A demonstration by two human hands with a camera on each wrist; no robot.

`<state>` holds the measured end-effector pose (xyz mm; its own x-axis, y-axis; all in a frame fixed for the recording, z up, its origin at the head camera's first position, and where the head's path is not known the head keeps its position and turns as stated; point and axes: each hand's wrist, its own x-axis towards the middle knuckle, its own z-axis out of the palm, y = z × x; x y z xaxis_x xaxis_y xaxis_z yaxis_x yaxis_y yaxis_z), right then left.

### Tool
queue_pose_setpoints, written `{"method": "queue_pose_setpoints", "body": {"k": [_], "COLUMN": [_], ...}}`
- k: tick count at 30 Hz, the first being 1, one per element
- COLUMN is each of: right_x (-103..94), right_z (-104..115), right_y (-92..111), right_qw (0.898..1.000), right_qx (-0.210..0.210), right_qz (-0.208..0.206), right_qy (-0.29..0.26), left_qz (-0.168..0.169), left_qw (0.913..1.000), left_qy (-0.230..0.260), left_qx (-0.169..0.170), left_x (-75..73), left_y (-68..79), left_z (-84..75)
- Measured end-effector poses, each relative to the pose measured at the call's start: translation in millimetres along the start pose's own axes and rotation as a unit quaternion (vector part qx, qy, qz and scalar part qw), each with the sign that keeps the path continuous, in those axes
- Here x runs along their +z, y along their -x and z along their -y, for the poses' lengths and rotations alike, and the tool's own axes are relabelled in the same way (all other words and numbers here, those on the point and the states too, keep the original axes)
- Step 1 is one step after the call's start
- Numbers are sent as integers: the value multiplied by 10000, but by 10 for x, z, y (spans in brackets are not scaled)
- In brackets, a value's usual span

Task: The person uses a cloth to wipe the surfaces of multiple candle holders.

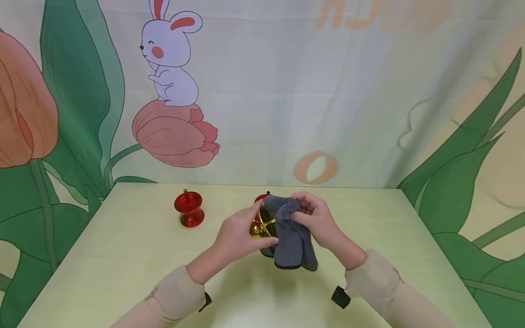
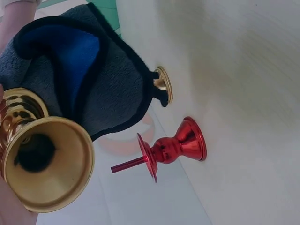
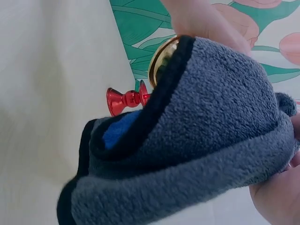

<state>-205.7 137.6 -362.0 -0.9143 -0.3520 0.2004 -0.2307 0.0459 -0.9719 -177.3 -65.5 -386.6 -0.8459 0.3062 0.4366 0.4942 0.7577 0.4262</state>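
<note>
My left hand (image 1: 239,232) grips a shiny gold candle holder (image 1: 259,229), tilted on its side above the table. Its flared, hollow foot (image 2: 49,164) faces the left wrist view. In my right hand (image 1: 321,221), thumb and fingers pinch a dark grey cloth (image 1: 289,237) with black edging. The cloth lies against the dish end of the gold holder and hides part of it. A blue side (image 2: 75,56) of the cloth shows in the left wrist view, and its fuzzy grey folds (image 3: 225,93) fill much of the right wrist view.
A red candle holder (image 1: 190,208) stands upright on the pale table (image 1: 143,246), left of my hands. Behind the cloth, the rim of another red holder (image 1: 262,197) peeks out. A gold base (image 2: 163,86) stands on the table beyond the cloth. A printed curtain (image 1: 254,91) hangs behind.
</note>
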Motion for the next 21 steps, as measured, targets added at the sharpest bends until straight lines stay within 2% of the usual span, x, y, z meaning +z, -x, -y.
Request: {"method": "queue_pose_setpoints", "body": {"k": [5,9,15,18,21], "right_x": [-59,-120,-92,-9,71], "right_z": [31,125,251,247,212], "right_y": [13,5,-53,-74,-83], "right_qw": [9997,9973,9903,9843,9740], "right_qx": [140,96,-388,-665,-847], "right_qz": [148,-151,-617,-634,-543], "right_qy": [137,709,1182,1505,2028], "left_qz": [-92,-85,201,94,-66], "left_qw": [9992,9972,9951,9953,9956], "left_qy": [-262,-621,-887,-814,-677], "left_qx": [299,401,383,523,641], "left_x": [-63,-119,-138,-122,-107], "left_y": [-13,-23,-23,-28,-36], "left_z": [-7,-38,-115,-149,-167]}}
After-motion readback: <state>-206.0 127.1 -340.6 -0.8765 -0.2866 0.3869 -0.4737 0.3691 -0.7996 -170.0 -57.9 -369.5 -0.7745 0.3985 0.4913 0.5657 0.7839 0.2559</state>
